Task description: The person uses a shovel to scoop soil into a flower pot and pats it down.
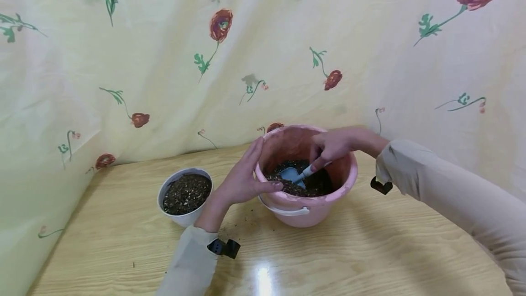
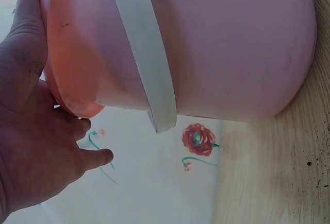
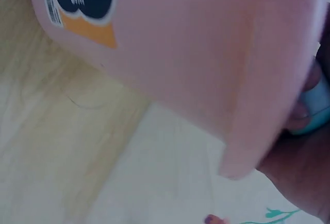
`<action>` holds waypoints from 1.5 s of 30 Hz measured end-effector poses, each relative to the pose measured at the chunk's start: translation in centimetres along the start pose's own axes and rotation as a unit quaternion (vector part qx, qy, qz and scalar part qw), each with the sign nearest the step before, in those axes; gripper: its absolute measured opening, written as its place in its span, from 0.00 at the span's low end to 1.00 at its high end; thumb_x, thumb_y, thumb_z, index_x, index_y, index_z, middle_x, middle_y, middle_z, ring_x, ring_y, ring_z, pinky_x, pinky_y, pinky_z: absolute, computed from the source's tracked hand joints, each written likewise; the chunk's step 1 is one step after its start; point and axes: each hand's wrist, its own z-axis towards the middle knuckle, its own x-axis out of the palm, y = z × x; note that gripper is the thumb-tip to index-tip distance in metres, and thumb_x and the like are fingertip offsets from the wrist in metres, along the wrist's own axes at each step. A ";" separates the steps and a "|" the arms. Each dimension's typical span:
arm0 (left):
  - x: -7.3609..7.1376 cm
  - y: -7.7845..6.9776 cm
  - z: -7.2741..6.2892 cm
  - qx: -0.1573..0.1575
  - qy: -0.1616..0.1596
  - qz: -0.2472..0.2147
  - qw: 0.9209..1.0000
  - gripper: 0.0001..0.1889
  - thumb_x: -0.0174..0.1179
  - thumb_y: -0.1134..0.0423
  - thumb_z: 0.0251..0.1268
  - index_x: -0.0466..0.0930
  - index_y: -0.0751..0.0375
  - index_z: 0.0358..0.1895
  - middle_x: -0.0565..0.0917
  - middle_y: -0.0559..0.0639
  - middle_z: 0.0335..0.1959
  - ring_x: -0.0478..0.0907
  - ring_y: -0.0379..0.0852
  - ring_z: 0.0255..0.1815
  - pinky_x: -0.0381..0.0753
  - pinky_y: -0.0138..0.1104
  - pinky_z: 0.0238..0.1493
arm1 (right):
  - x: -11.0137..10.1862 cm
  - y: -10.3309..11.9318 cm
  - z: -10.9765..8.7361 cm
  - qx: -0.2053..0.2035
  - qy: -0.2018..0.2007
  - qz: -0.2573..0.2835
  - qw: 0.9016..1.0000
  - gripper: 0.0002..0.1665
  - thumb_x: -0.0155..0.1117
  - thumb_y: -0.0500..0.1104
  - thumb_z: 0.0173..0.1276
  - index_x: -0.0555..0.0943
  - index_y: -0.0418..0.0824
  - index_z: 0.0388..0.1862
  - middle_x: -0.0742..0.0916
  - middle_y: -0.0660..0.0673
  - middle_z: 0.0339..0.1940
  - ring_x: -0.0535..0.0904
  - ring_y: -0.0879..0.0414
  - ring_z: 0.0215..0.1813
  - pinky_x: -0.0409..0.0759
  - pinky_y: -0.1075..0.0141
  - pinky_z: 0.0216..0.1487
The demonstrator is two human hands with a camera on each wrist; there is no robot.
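A pink bucket point(image 1: 302, 214) with dark soil inside stands on the table. My left hand point(image 1: 242, 178) grips its left rim, thumb lying over the front edge; in the left wrist view that hand point(image 2: 44, 141) has its fingers bent at the rim. Reaching over the right side, my right hand point(image 1: 334, 146) holds a hand trowel by its pale handle. The trowel's blue blade point(image 1: 291, 175) lies in the soil point(image 1: 293, 189), partly covered. In the right wrist view the trowel handle point(image 3: 315, 105) shows between fingers behind the rim.
Left of the bucket stands a white pot point(image 1: 185, 218) filled with soil near its rim. The bucket's white handle point(image 1: 287, 212) hangs down at the front. Soil crumbs are scattered on the wooden table point(image 1: 123, 241). A flowered cloth point(image 1: 172, 58) hangs behind.
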 end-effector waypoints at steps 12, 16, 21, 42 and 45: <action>0.1 0.2 0.0 0.003 0.001 -0.013 1.000 0.63 0.73 0.42 0.46 0.32 0.39 0.77 0.40 0.41 0.79 0.45 0.48 0.77 0.54 0.49 0.71 | 0.4 0.3 -1.0 0.132 -0.006 0.183 0.974 0.22 0.61 0.47 0.68 0.72 0.33 0.52 0.78 0.48 0.26 0.68 0.62 0.20 0.66 0.73 0.21; 0.1 0.3 -0.1 0.008 0.001 -0.020 1.000 0.62 0.73 0.42 0.47 0.32 0.38 0.77 0.39 0.39 0.78 0.45 0.47 0.77 0.54 0.49 0.71 | 0.1 0.5 -1.6 0.132 -0.016 0.195 0.972 0.22 0.60 0.49 0.69 0.75 0.33 0.51 0.78 0.49 0.24 0.67 0.63 0.20 0.66 0.73 0.20; 0.0 0.2 -0.1 0.010 0.001 -0.021 1.000 0.62 0.72 0.42 0.48 0.32 0.39 0.77 0.39 0.38 0.78 0.44 0.47 0.77 0.54 0.49 0.71 | 0.0 0.7 -2.4 0.110 -0.032 0.179 0.977 0.17 0.58 0.50 0.71 0.81 0.35 0.42 0.76 0.51 0.21 0.66 0.64 0.18 0.65 0.72 0.18; 0.3 0.5 0.0 0.012 0.000 -0.033 0.999 0.62 0.73 0.43 0.48 0.30 0.38 0.77 0.38 0.37 0.78 0.44 0.46 0.77 0.53 0.49 0.72 | 2.0 0.5 -4.9 0.061 -0.074 0.195 0.976 0.17 0.53 0.49 0.75 0.79 0.37 0.38 0.71 0.50 0.16 0.62 0.61 0.12 0.61 0.70 0.13; 0.2 0.5 -0.1 0.004 -0.002 -0.035 0.999 0.62 0.73 0.44 0.48 0.31 0.37 0.77 0.39 0.38 0.78 0.45 0.48 0.77 0.53 0.50 0.71 | 2.3 0.3 -5.2 0.049 -0.090 0.194 0.976 0.17 0.54 0.50 0.74 0.80 0.38 0.38 0.72 0.50 0.16 0.63 0.61 0.12 0.61 0.70 0.13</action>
